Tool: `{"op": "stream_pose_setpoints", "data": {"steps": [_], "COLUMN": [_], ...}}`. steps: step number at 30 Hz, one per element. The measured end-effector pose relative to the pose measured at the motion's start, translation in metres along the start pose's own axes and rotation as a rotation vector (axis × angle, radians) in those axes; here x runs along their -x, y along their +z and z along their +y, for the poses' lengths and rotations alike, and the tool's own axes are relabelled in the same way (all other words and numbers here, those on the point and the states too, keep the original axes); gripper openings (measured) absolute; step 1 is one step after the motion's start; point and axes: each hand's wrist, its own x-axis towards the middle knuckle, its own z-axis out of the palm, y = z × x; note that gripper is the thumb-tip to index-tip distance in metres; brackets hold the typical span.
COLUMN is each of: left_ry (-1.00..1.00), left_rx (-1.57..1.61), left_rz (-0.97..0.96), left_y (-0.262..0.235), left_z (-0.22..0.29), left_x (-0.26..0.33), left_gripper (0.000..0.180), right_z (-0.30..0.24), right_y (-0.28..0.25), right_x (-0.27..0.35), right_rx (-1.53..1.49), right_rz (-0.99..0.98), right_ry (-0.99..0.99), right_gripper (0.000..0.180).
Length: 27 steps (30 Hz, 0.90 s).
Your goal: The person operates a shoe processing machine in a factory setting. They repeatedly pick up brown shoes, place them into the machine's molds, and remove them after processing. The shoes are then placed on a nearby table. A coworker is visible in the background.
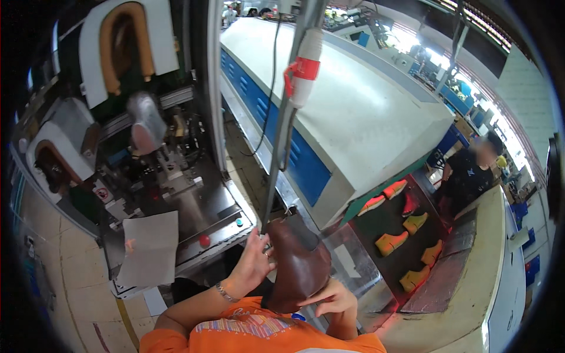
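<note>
A dark brown leather boot upper (300, 265) is held close in front of my orange shirt. My left hand (253, 266) grips its left side, fingers bent against the leather, a ring and a metal watch showing on that arm. On the lower right side, my right hand (334, 299) supports the boot upper, thumb and fingers against it. The undersides of both grips are hidden by the boot upper. To the left stands a machine with a metal shoe form (146, 123) and U-shaped tan pads (109, 47).
A red button (204, 240) and a green button (239, 222) sit on the machine's front edge, near a paper sheet (147, 247). An upright metal pole (282, 141) rises ahead. Right of a white-and-blue cabinet (353, 117), a conveyor (382, 220) carries several yellow shoe lasts (391, 242). A person (468, 176) stands beyond.
</note>
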Motion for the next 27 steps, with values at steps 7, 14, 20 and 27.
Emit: {"op": "stream_pose_setpoints", "data": {"steps": [7, 14, 20, 27], "left_ry": [0.085, 0.778, 1.110, 0.361], "left_rx": [0.190, -0.338, -1.220, -0.903], "left_rz": [0.051, 0.155, -0.207, -0.070], "left_y": [-0.057, -0.090, -0.026, -0.104], "left_z": [0.024, 0.089, 0.141, 0.195], "left_x": [0.033, 0.065, 0.110, 0.087], "left_gripper": [0.056, 0.041, 0.110, 0.046], "right_z": [0.020, 0.070, 0.076, 0.081], "right_y": [0.028, 0.020, 0.026, 0.024], "right_x": [-0.091, -0.148, -0.239, -0.288], "right_rx": [-0.106, -0.454, -0.881, -0.922], "right_rz": [-0.411, 0.213, 0.137, 0.043], "right_ry": [0.123, 0.204, 0.128, 0.019], "right_gripper": [0.030, 0.069, 0.026, 0.023]}}
